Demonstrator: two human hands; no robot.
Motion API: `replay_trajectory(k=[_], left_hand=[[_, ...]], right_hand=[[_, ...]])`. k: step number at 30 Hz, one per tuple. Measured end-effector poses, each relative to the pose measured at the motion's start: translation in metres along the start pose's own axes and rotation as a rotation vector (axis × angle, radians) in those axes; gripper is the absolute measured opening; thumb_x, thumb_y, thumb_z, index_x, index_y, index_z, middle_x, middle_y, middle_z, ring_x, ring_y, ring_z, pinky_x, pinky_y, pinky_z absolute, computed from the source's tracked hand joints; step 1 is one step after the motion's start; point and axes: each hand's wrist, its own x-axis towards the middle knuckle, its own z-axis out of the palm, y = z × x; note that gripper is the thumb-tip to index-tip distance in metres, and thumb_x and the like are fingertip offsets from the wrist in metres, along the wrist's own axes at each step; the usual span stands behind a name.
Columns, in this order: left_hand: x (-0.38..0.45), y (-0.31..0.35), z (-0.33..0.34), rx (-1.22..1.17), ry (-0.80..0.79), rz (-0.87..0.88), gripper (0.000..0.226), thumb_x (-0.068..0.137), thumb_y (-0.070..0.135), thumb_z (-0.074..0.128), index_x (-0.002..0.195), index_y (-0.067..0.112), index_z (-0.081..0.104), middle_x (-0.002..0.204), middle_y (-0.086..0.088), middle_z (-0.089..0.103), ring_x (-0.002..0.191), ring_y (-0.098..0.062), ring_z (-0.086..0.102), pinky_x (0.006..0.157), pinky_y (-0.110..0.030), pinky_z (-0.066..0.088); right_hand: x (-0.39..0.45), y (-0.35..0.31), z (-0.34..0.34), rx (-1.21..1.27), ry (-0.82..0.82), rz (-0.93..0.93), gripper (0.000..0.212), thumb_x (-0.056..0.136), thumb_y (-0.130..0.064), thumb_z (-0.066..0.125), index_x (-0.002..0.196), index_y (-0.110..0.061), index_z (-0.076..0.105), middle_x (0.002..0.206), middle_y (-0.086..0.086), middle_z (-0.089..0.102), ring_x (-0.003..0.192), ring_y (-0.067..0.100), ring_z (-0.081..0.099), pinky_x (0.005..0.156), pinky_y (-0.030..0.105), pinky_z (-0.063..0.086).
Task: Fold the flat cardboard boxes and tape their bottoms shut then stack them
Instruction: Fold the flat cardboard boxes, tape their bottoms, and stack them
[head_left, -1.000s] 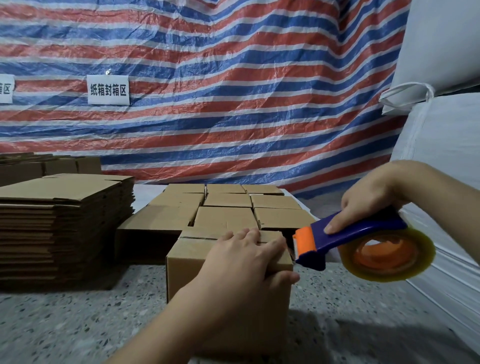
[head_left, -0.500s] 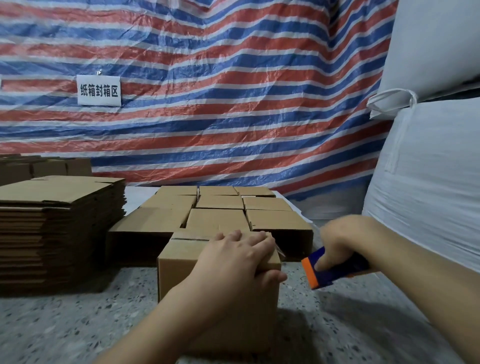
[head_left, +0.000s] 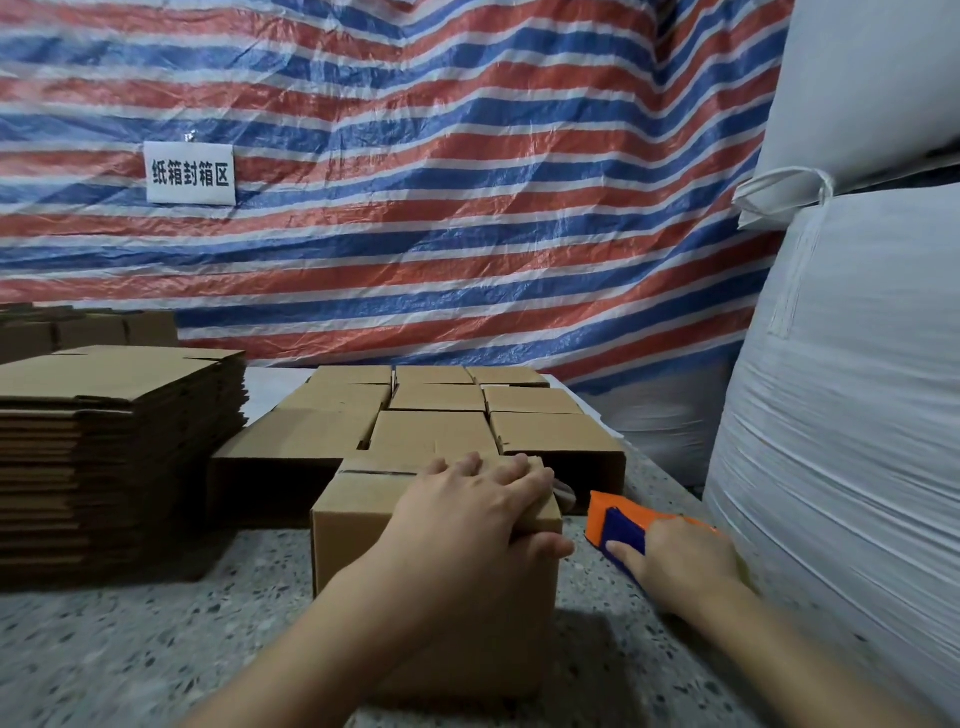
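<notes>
The folded cardboard box (head_left: 436, 566) stands on the speckled table (head_left: 130, 649), directly under the left hand (head_left: 467, 519); that hand lies palm-down on the box's top, its fingers (head_left: 524, 475) straight and spread across the closed flaps toward the far right corner, the thumb hooked over the right top edge; it presses the flaps and clasps nothing. Just right of those fingers, apart from the box, the right hand (head_left: 680, 566) grips the tape dispenser (head_left: 618, 525) low by the table; its fingers are curled round the blue handle with the forefinger laid along it, and the orange head points at the box's upper right corner without touching it; the tape roll itself is hidden behind the hand. Beyond the left fingertips, a group of finished boxes (head_left: 436, 415) sits packed in rows, the nearest touching the back of the held box; well to the left of the left hand rises a stack of flat cardboard blanks (head_left: 104, 452). Right of the right hand, close beside it, bulges a large white sack (head_left: 841, 415); a red, white and blue striped tarp (head_left: 467, 182) hangs behind, bearing a white sign (head_left: 189, 173).
</notes>
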Motion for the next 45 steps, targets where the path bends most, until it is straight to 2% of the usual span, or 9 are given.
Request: replay_trajectory(k=[5,7,12,17,24,28,32,38,45], left_hand=[[0.0,0.0,0.0,0.0,0.006,0.001,0.07,0.09,0.074,0.022,0.152,0.043,0.014,0.163,0.012,0.018,0.148,-0.026,0.021,0.118,-0.046,0.021],[0.0,0.0,0.0,0.002,0.008,-0.001,0.071,0.09,0.074,0.023,0.152,0.042,0.015,0.163,0.011,0.018,0.148,-0.027,0.021,0.118,-0.046,0.02],[-0.001,0.0,0.0,0.01,0.041,0.013,0.067,0.092,0.071,0.027,0.151,0.041,0.019,0.161,0.01,0.024,0.146,-0.026,0.025,0.116,-0.045,0.023],[-0.002,0.001,-0.001,0.019,0.042,0.024,0.066,0.093,0.07,0.027,0.151,0.039,0.022,0.161,0.009,0.025,0.145,-0.027,0.028,0.115,-0.044,0.024],[-0.004,0.001,-0.002,0.027,0.048,0.021,0.069,0.092,0.072,0.024,0.152,0.039,0.021,0.162,0.01,0.023,0.145,-0.027,0.027,0.115,-0.043,0.025],[-0.004,0.001,-0.001,0.021,0.051,0.018,0.071,0.092,0.072,0.024,0.154,0.038,0.017,0.162,0.009,0.021,0.146,-0.026,0.026,0.115,-0.042,0.024],[-0.003,0.001,0.0,0.015,0.057,0.011,0.074,0.092,0.072,0.024,0.155,0.036,0.013,0.163,0.008,0.02,0.147,-0.026,0.024,0.115,-0.041,0.022],[-0.004,0.001,0.0,0.015,0.073,0.01,0.075,0.092,0.072,0.025,0.156,0.033,0.015,0.162,0.008,0.021,0.146,-0.026,0.025,0.115,-0.041,0.023],[-0.005,0.003,-0.002,0.009,0.05,0.005,0.074,0.093,0.071,0.026,0.155,0.033,0.015,0.163,0.008,0.019,0.148,-0.026,0.022,0.117,-0.042,0.02]], right_hand=[[-0.007,-0.015,-0.04,-0.003,0.163,0.06,0.083,0.089,-0.081,0.009,0.09,-0.021,0.067,0.096,0.001,0.069,0.093,0.021,0.064,0.076,0.037,0.041],[-0.015,-0.025,-0.059,0.334,0.252,0.039,0.086,0.09,-0.077,0.006,0.079,-0.015,0.064,0.081,0.004,0.068,0.082,0.022,0.065,0.068,0.037,0.043],[-0.046,-0.054,-0.089,1.383,-0.418,0.16,0.078,0.096,-0.073,0.03,0.089,-0.008,0.072,0.071,0.006,0.074,0.075,0.024,0.07,0.064,0.035,0.049],[-0.06,-0.064,-0.098,1.697,-0.426,0.096,0.054,0.102,-0.049,0.049,0.06,-0.023,0.072,0.062,0.001,0.063,0.058,0.014,0.059,0.063,0.033,0.043],[-0.06,-0.065,-0.09,1.674,-0.349,0.105,0.048,0.104,-0.038,0.051,0.06,-0.022,0.06,0.052,-0.004,0.043,0.048,0.011,0.042,0.05,0.027,0.035],[-0.062,-0.068,-0.087,1.633,-0.347,0.08,0.039,0.105,-0.039,0.048,0.09,-0.009,0.068,0.056,0.0,0.047,0.05,0.011,0.043,0.049,0.025,0.034],[-0.069,-0.08,-0.086,1.71,-0.316,0.091,0.039,0.105,-0.043,0.047,0.102,-0.015,0.075,0.084,0.021,0.072,0.079,0.032,0.063,0.069,0.04,0.048],[-0.076,-0.09,-0.081,1.802,-0.238,0.226,0.04,0.1,-0.049,0.049,0.083,-0.032,0.081,0.088,0.006,0.078,0.102,0.031,0.069,0.099,0.052,0.052],[-0.074,-0.092,-0.074,1.811,-0.3,0.313,0.042,0.096,-0.057,0.05,0.087,-0.026,0.078,0.082,0.003,0.079,0.099,0.028,0.069,0.09,0.044,0.054]])
